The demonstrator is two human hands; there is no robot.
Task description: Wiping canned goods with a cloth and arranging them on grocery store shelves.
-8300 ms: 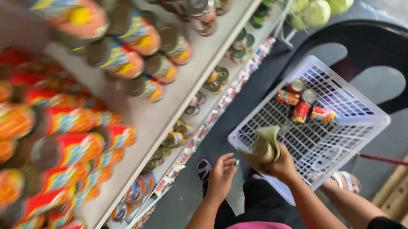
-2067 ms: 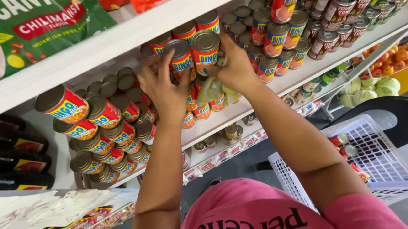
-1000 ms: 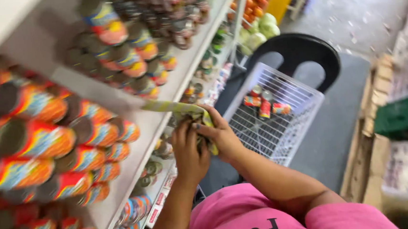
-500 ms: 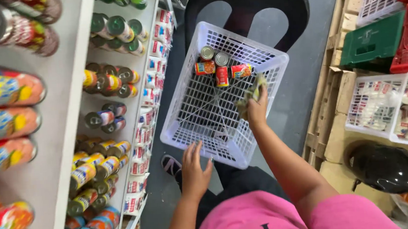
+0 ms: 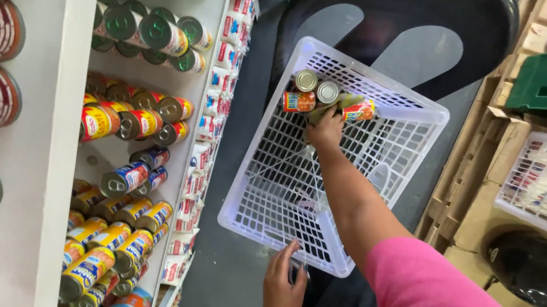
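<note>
My right grip [image 5: 325,129] is clamped on a yellow-green can [image 5: 347,101] among the cans [image 5: 311,91] inside the white basket [image 5: 276,192]; my left grip [image 5: 283,290], fingers apart, rests near its front rim.

one white basket [image 5: 405,109] holds four cans [image 5: 313,92]; two hands [image 5: 326,129] show.

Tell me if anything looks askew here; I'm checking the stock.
The white basket sits tilted on a black chair, its cans bunched in the far corner where the right hand reaches. Shelf cans lie on their sides.
</note>
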